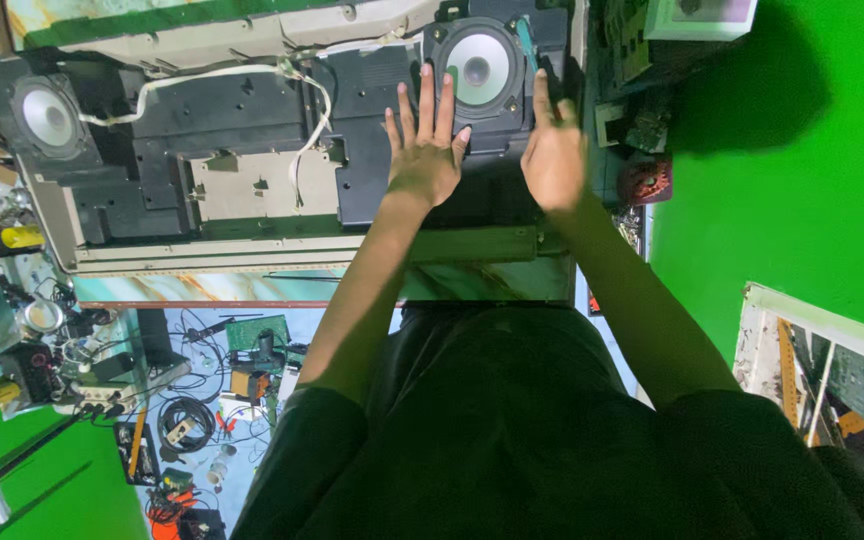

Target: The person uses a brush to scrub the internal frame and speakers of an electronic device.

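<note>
An opened flat-panel chassis point(252, 250) lies on the bench, showing black inner parts. A round grey-coned speaker point(480, 65) sits in a black box at its right end. My left hand point(422, 150) lies flat on the black housing just left of and below that speaker, with its fingers spread and its thumb toward the cone. My right hand point(552, 150) stands edge-on against the right side of the speaker box, thumb on the front face and fingers around the side. A thin teal piece point(525, 40) sits beside the cone above my right hand.
A second speaker point(47, 115) sits at the chassis's left end, with a white cable point(232, 75) running between them. Circuit boards and a red part point(644, 180) lie to the right. Tools, wires and small parts litter the floor point(182, 420) at lower left. A green backdrop point(802, 200) is at right.
</note>
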